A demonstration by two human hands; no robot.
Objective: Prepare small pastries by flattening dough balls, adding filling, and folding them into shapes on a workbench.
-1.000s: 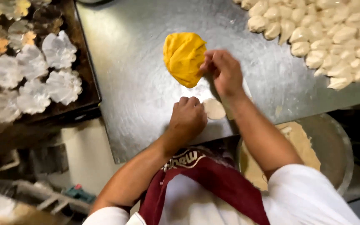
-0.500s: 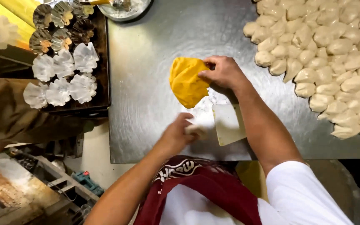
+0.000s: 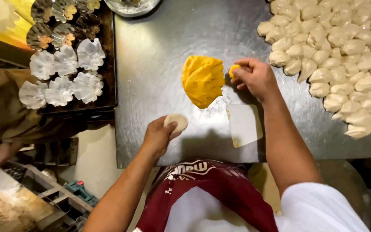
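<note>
Beside the yellow filling mound [image 3: 202, 80], a white scraper [image 3: 244, 125] lies between both arms.

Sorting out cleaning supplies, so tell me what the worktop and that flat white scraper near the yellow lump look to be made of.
The worktop looks like stainless steel: grey, brushed, with soft reflections and a dusting of flour. The scraper seems to be plastic: thin, matte, off-white with rounded corners. The yellow lump beside it looks like soft dough or paste.
</note>
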